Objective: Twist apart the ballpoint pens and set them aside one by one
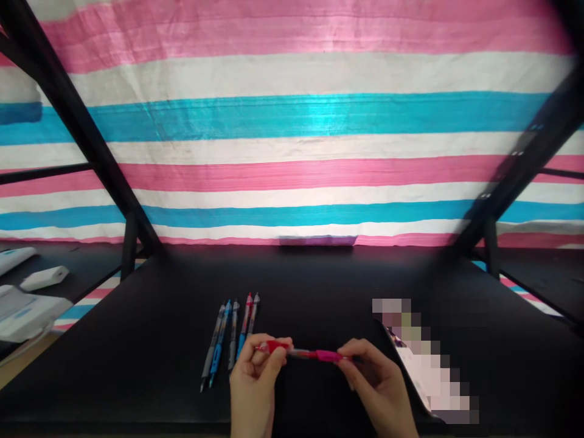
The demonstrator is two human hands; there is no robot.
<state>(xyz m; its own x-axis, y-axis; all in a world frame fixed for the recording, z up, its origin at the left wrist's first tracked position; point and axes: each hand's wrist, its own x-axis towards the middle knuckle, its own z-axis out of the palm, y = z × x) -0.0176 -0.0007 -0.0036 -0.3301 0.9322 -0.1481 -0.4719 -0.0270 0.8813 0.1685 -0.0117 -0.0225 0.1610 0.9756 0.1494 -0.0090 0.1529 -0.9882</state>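
Red pen, just one, held across above the black worktop! Left grip closed round its clip end, right grip pinching its tip end. Five more pens lie side by side, left of the red pen; right of it, one pixelated flat object. Barrel print? Too small to read.

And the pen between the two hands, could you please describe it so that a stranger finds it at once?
Below the striped sheet, find the black table. Near its front, a pen is in the grip of the left hand and right hand. It has red and pink parts and runs crosswise, while the five pens to its left point away.
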